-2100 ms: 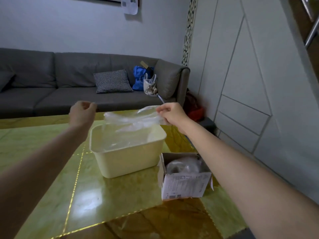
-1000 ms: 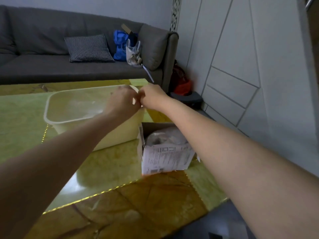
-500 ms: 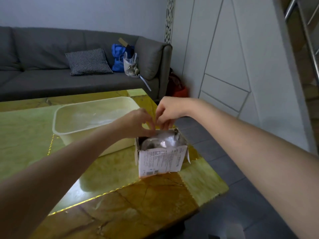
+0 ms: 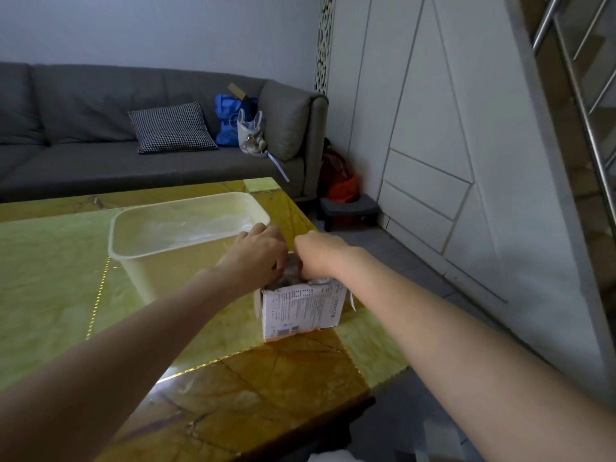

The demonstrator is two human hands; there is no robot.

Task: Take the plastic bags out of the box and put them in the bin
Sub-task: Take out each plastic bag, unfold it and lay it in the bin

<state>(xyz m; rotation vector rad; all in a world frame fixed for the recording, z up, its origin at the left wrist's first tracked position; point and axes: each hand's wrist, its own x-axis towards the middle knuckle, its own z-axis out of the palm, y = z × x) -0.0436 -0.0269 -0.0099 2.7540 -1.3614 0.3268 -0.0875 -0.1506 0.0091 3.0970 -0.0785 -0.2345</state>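
A small white cardboard box (image 4: 301,308) with printed labels stands open near the table's right edge. Crumpled clear plastic bags (image 4: 292,274) fill its top. Both hands reach into the opening from above. My left hand (image 4: 256,255) curls its fingers onto the bag at the left side, and my right hand (image 4: 320,253) digs its fingers down into the bags at the right; the fingertips are hidden. Just left of the box stands the cream plastic bin (image 4: 173,271), with a clear bag (image 4: 186,228) lying inside it.
The box and bin sit on a glossy green and amber table (image 4: 50,278) whose right edge runs close to the box. A grey sofa (image 4: 100,161) with a checked cushion stands behind. A dark low stool (image 4: 350,208) sits on the floor by the white wall.
A bag held over the bin now lies inside it. Both hands moved from the bin's rim right and down into the box, and now reach deeper among its bags.
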